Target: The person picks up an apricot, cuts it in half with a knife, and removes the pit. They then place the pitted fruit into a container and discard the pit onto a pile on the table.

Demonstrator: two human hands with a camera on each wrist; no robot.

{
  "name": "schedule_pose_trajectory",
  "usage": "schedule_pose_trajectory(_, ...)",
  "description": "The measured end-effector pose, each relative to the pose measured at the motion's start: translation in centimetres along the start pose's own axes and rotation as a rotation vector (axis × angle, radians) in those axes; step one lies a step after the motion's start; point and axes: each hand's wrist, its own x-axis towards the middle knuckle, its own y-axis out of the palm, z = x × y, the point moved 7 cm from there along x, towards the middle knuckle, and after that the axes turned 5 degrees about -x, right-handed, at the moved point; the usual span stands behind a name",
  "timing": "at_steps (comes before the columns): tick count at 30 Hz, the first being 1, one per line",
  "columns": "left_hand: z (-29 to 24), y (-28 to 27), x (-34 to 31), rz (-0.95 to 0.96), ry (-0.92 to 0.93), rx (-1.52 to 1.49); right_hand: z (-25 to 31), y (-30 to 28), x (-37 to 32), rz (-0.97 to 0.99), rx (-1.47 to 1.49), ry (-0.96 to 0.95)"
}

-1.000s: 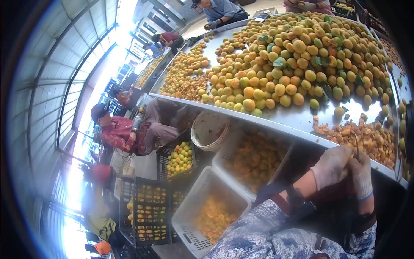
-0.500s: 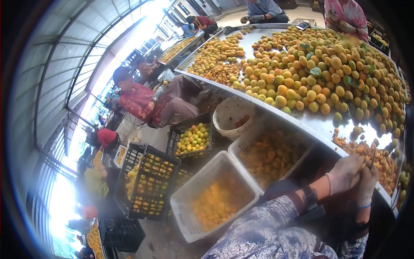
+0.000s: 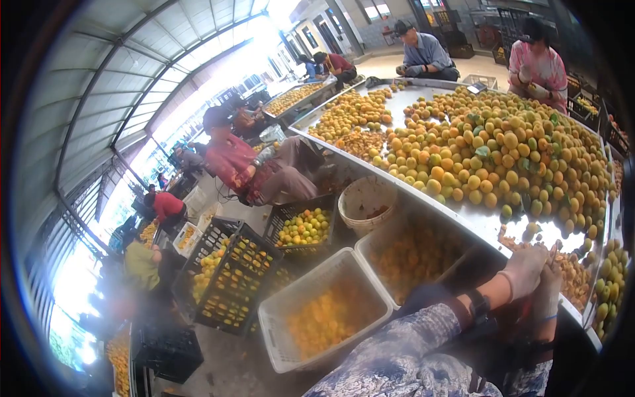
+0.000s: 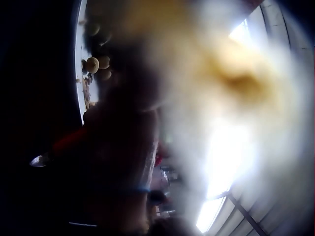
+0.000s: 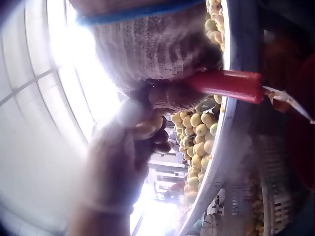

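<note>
Both hands wear pale work gloves and meet over the near edge of the metal table [image 3: 423, 192]. My right hand [image 3: 548, 291], with a blue band at its wrist, grips a red-handled tool [image 5: 229, 86]; a thin metal piece sticks out from the handle's lower end. My left hand [image 3: 524, 270] is right beside it, fingers curled, pinching a small yellow apricot [image 5: 149, 129], partly hidden by the fingers. Beyond the hands lie split apricot pieces [image 3: 572, 278]. A large heap of whole apricots [image 3: 489, 155] covers much of the table. The left wrist view is mostly blurred.
White plastic crates [image 3: 271, 331] with orange fruit stand below the table edge on the left. Near them are a white bucket [image 3: 360, 221] and black crates [image 3: 228, 284] of apricots. A person in red [image 3: 231, 162] sits at the left; others sit across the table.
The head view has swung upward and right, so the scene sits lower and more people show. Both hands stay together at the table edge, close over the split pieces.
</note>
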Motion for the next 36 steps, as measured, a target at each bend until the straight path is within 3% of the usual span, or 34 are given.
schedule_pose_trajectory(1, -0.4, -0.1, -0.4, -0.008, 0.01, 0.013, -0.3, -0.5, 0.1, 0.001, 0.007, -0.016)
schedule_pose_trajectory(3, -1.0, -0.5, -1.0, 0.013, 0.018, 0.067, -4.1, -1.9, 0.8, -0.049, 0.139, 0.148)
schedule_pose_trajectory(5, -1.2, -0.9, -1.5, 0.001, 0.012, 0.116, -5.4, -3.5, 1.4, -0.074, -0.009, 0.066)
schedule_pose_trajectory(7, -0.9, -1.1, -2.2, -0.019, 0.022, 0.19, -3.3, -5.2, 1.1, -0.271, -0.562, -0.335)
schedule_pose_trajectory(8, -1.0, -2.1, -2.6, -0.003, -0.034, 0.19, -1.4, -5.4, 0.4, -0.315, -0.544, -0.298)
schedule_pose_trajectory(9, -1.5, -3.6, -3.2, -0.012, -0.062, 0.241, -3.3, -7.3, 1.8, -0.429, -0.454, -0.408)
schedule_pose_trajectory(11, -0.2, -6.1, -4.3, -0.145, -0.089, 0.14, -7.8, -11.0, 3.7, -0.533, 0.092, -0.048)
schedule_pose_trajectory(12, 0.8, -7.6, -5.0, -0.167, -0.142, 0.143, -5.6, -10.8, 2.2, -0.553, 0.093, 0.104)
schedule_pose_trajectory(13, 2.1, -8.7, -5.6, -0.188, -0.197, 0.145, -8.3, -13.2, 3.8, -0.464, 0.108, 0.073)
schedule_pose_trajectory(15, 12.9, -6.8, -6.4, -0.377, -0.315, -0.306, -7.3, -13.2, 2.5, -0.554, 0.168, 0.177)
schedule_pose_trajectory(16, 13.7, -8.8, -7.7, -0.389, -0.194, -0.245, -8.0, -14.2, 3.0, -0.542, 0.191, 0.088)
schedule_pose_trajectory(17, 13.2, -12.3, -10.0, -0.402, -0.076, -0.184, -7.3, -13.6, 2.1, -0.565, 0.266, 0.2)
schedule_pose_trajectory(19, 10.3, -19.3, -15.3, -0.423, -0.487, -0.026, -10.8, -17.1, 3.1, -0.705, 0.253, 0.31)
schedule_pose_trajectory(21, 14.0, -21.7, -20.8, -0.45, -0.587, -0.011, -11.6, -18.1, 3.0, -0.775, 0.277, 0.313)
schedule_pose_trajectory(23, 14.2, -24.3, -26.6, -0.437, -0.863, 0.027, -9.8, -17.2, 3.2, -0.669, 0.27, 0.237)
schedule_pose_trajectory(25, 18.6, -24.9, -34.2, -0.547, -0.956, 0.124, -6.8, -14.9, 2.2, -0.583, 0.235, 0.135)
schedule_pose_trajectory(27, 19.6, -25.2, -41.5, -0.544, -1.165, 0.139, -4.3, -12.7, 0.8, -0.571, 0.279, 0.136)
schedule_pose_trajectory(28, 20.1, -24.6, -45.1, -0.505, -1.186, 0.192, -5.9, -13.5, 1.5, -0.616, 0.366, 0.14)
schedule_pose_trajectory(29, 20.1, -24.1, -48.7, -0.546, -1.229, 0.014, -6.5, -14.1, 1.4, -0.573, 0.339, 0.084)
schedule_pose_trajectory(30, 23.2, -23.0, -52.0, -0.045, -1.155, 0.558, -6.3, -13.9, 0.8, -0.597, 0.39, 0.133)
schedule_pose_trajectory(31, 26.2, -21.5, -57.1, 0.048, -1.127, 0.557, -6.1, -13.5, 0.1, -0.618, 0.44, 0.182)
schedule_pose_trajectory(32, 21.3, -22.9, -57.2, -0.053, -1.397, 0.457, -7.9, -14.9, 0.9, -0.517, 0.429, 0.205)
schedule_pose_trajectory(33, 22.0, -21.6, -59.5, 0.265, -1.342, 0.643, -11.0, -17.6, 2.3, -0.42, 0.415, 0.226)
schedule_pose_trajectory(34, 24.6, -19.9, -65.3, 0.113, -1.471, 0.45, -12.0, -18.7, 2.8, -0.429, 0.382, -0.009)
schedule_pose_trajectory(35, 24.3, -19.1, -65.9, 0.308, -1.345, 0.646, -11.6, -18.3, 2.0, -0.58, 0.586, 0.13)
schedule_pose_trajectory(36, 22.3, -19.4, -66.2, 0.342, -1.394, 0.608, -16.1, -21.9, 4.7, -0.388, 0.667, 0.047)
